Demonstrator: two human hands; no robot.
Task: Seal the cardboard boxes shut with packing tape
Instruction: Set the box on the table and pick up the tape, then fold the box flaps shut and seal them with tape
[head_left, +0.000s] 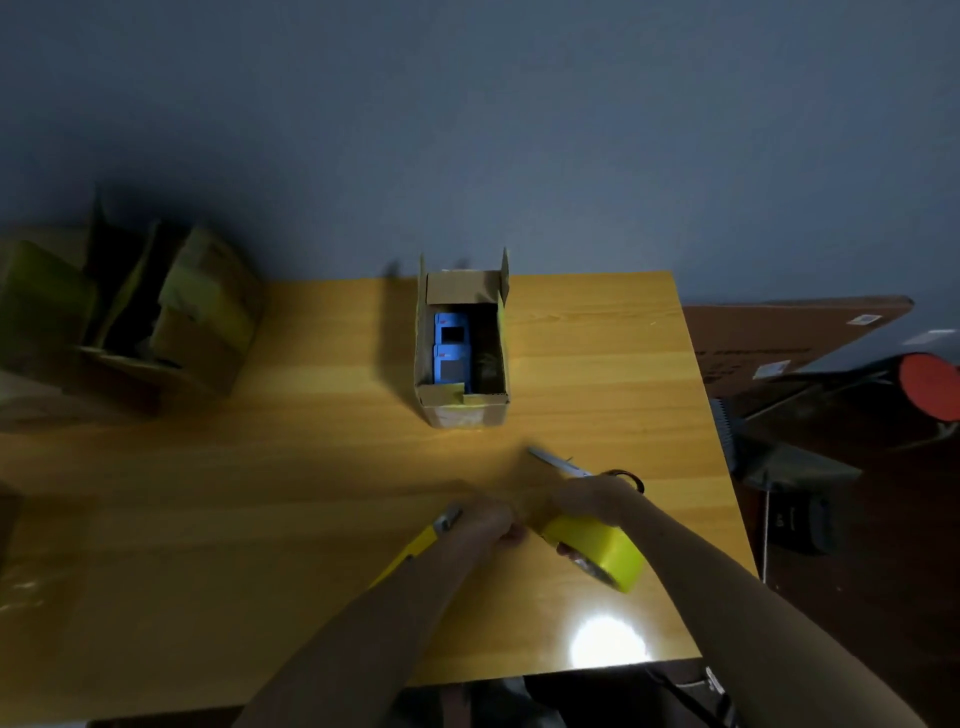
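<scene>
The roll of yellow tape (597, 551) is sitting at the near right of the table (260, 493), tipped on its edge, and the right hand (592, 501) is gripping it from above with fingers wrapped over the rim and into the core. The left hand (483, 525) is curling its fingers against the roll's left side, probably picking at the free end, though I cannot tell whether it is actually pinching anything. The small cardboard box (462, 353) is standing well apart, at the far middle of the table, its flaps up and blue packets (452, 353) showing inside.

The tape is looking glossy and thin, so the end is likely lying flush and hard to lift; a hurried pull could be splitting it into a sliver or folding it onto itself. The box flaps are stiff corrugated board that will be springing up unless held flat.

Steel scissors (571, 467) with dark loops are lying just beyond the right hand, blades pointing far left. A yellow-handled knife (415, 545) is lying under the left wrist, close enough to be nudged. Larger boxes (130, 312), soft-cornered and partly taped, are standing at the far left
</scene>
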